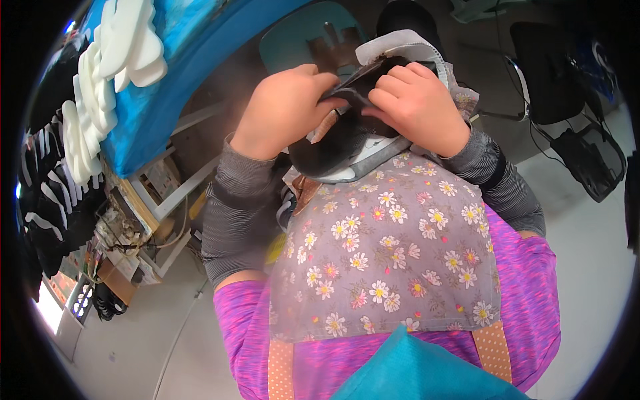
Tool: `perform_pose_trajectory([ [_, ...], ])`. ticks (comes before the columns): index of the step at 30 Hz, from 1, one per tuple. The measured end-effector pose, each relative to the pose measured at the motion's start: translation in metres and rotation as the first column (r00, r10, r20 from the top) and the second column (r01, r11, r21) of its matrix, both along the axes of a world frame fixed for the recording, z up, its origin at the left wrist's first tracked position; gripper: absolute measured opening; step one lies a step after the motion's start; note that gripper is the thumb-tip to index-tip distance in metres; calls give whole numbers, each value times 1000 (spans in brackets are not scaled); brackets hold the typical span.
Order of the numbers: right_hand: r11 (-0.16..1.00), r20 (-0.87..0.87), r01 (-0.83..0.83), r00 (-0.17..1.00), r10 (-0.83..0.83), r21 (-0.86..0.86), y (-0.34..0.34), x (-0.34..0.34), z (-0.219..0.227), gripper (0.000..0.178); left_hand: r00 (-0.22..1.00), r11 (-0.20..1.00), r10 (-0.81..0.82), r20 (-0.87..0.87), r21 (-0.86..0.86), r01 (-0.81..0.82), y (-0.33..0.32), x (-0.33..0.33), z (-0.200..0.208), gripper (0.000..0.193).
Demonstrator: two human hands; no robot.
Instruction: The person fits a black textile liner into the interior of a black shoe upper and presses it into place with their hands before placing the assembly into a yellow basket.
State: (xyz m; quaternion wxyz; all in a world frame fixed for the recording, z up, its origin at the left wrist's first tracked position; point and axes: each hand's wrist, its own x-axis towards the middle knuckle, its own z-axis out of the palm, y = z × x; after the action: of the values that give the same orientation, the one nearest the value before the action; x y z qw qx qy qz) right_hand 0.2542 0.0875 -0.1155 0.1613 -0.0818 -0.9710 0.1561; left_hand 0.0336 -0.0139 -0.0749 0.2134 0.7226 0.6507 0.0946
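while the left hand (287, 107) and the right hand (420, 107) meet above the lap, the glossy black, flexible sheet-like piece (319, 153) lies between them, just beyond the grey, daisy-printed fabric apron (393, 260). the left fingers are clamped on one upper edge of it, thumb against fingertips; the right fingers look pinched together on the facing edge, though the knuckles hide part of that grip. a narrow brown, rough-looking strip (323, 127) sits just below the left thumb, and i cannot tell whether it is attached. a pale grey, curved, fabric-like band (400, 41) arches behind the right fingers.

to handle this well, i would judge that both pinches should stay close to the edge and level with each other, so the black piece bears an even pull and does not skew. gentle tension seems enough; a hard tug could crease it or let one edge slip. it would help to keep the brown strip clear of the left thumb, and the pale band from folding under the right palm. the white, foot-shaped flat pieces (133, 40) rest well apart, on the blue-covered surface (193, 47).
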Motion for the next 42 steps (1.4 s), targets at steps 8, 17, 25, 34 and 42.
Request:
perform_pose_trajectory([
  [8, 950, -223, 294, 924, -311, -108, 4, -8, -2, 17, 991, 1000, 19, 129, -20, -17, 2, 3, -4, 23],
  [17, 950, -229, 281, 924, -306, -135, 8, -21, -3, 19, 981, 994, 69, 182, 71, -83, 1, 6, 0, 24],
  [25, 973, -215, 216, 950, -228, -81, 35, -3, -1, 29, 974, 988, 133, 183, 48, -144, 0, 3, 7, 26],
  [34, 919, -182, 392, 902, -392, -37, 43, -14, 20, 32, 905, 981, 152, 396, 52, -187, -8, -2, 6, 24],
  [42, 956, -122, 292, 948, -295, -43, 21, -11, 16, 35, 739, 897, 430, 518, -152, -415, -22, -9, -5, 39],
])
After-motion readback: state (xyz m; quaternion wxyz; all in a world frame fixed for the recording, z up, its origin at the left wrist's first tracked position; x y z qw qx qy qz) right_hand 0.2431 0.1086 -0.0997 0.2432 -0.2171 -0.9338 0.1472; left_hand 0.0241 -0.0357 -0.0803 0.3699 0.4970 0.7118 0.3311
